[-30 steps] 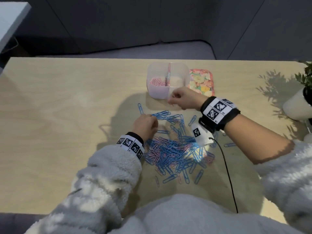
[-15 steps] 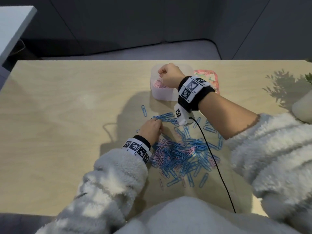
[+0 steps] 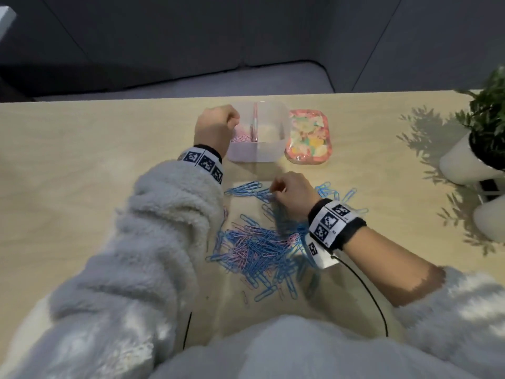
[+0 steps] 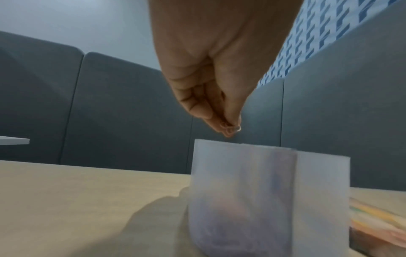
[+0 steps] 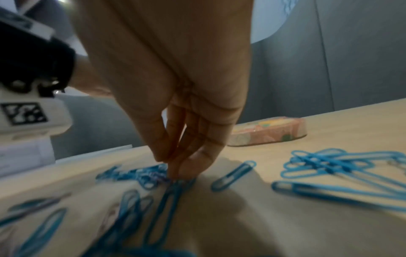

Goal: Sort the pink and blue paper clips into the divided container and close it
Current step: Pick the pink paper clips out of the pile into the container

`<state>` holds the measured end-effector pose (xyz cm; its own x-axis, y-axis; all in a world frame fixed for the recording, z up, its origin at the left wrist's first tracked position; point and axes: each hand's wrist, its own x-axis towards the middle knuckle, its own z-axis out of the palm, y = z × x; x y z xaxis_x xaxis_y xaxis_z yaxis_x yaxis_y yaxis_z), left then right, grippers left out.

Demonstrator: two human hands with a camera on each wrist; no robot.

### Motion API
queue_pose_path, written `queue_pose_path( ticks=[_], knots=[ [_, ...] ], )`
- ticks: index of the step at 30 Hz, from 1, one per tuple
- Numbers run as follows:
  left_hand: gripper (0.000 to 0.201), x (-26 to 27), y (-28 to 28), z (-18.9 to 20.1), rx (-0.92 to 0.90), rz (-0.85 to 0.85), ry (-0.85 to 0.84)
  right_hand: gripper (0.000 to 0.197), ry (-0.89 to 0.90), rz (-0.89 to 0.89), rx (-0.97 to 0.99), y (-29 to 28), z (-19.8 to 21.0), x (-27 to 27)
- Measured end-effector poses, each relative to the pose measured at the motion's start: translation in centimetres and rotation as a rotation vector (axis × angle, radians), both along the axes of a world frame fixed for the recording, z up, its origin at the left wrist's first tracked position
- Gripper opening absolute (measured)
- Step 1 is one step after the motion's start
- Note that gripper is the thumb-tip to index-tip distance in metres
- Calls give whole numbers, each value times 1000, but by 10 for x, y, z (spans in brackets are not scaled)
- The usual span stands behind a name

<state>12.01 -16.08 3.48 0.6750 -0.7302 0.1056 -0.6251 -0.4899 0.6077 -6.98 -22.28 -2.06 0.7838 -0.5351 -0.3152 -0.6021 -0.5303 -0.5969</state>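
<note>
Paper clips [image 3: 257, 250], blue mixed with pink, lie in a loose heap on the wooden table [image 3: 82, 165] at the lower middle of the head view, just beyond the person's fluffy grey-white sleeves [image 3: 153, 242]. A black cable [image 3: 363, 285] runs from the right wrist band down toward the bottom edge of the frame. Above the heap, at the frame's centre, the right hand [image 3: 292, 192] is lowered onto a smaller scatter of blue clips [image 3: 246, 188]; its fingertips [image 5: 182, 172] are bunched together and pressed down on a blue clip [image 5: 162, 207] in the right wrist view, thumb and fingers closing in a pinch around it, though blur hides whether the clip is off the table. More blue clips [image 5: 325, 161] lie spread to the right of that hand.

Farther up, the translucent divided container [image 3: 270, 151] stands open on the table, a partition splitting it into left and right compartments. Pink clips [image 3: 241, 138] lie in the left compartment; the right one looks pale and its contents cannot be made out. The left hand [image 3: 216, 127] hovers over the left compartment, its fingers [image 4: 204, 111] drawn together and pointing down just above the rim; whether anything is between them cannot be told. Just beside the container on the right lies its lid [image 3: 308, 138], pink with a flowery pattern. At the right edge of the head view stands a potted plant [image 3: 481, 138] in a white pot.
</note>
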Motion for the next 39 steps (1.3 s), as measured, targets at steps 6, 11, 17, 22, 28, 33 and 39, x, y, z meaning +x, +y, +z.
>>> queue_pose_path(
  ticks=[6, 11, 17, 22, 28, 33, 39],
  knots=[
    [25, -1, 8, -14, 74, -101, -150, 16, 57, 36, -154, 10, -11, 8],
    [15, -33, 50, -25, 90, -207, -226, 14, 80, 6, -99, 1, -15, 8],
    [25, -57, 102, -60, 421, 27, 14, 16, -8, 9, -79, -4, -18, -5],
    [23, -71, 110, -69, 469, 60, 100, 8, -9, -8, -65, -3, -19, -8],
    [14, -73, 107, -64, 364, 40, 247, 13, -127, -125, -20, -6, -15, -14],
    [13, -73, 109, -57, 221, 0, 409, 21, -156, -342, 489, 4, -5, -20],
    [14, -80, 112, -64, 401, -192, 331, 22, 5, 59, 146, 21, -10, -24]
  ],
)
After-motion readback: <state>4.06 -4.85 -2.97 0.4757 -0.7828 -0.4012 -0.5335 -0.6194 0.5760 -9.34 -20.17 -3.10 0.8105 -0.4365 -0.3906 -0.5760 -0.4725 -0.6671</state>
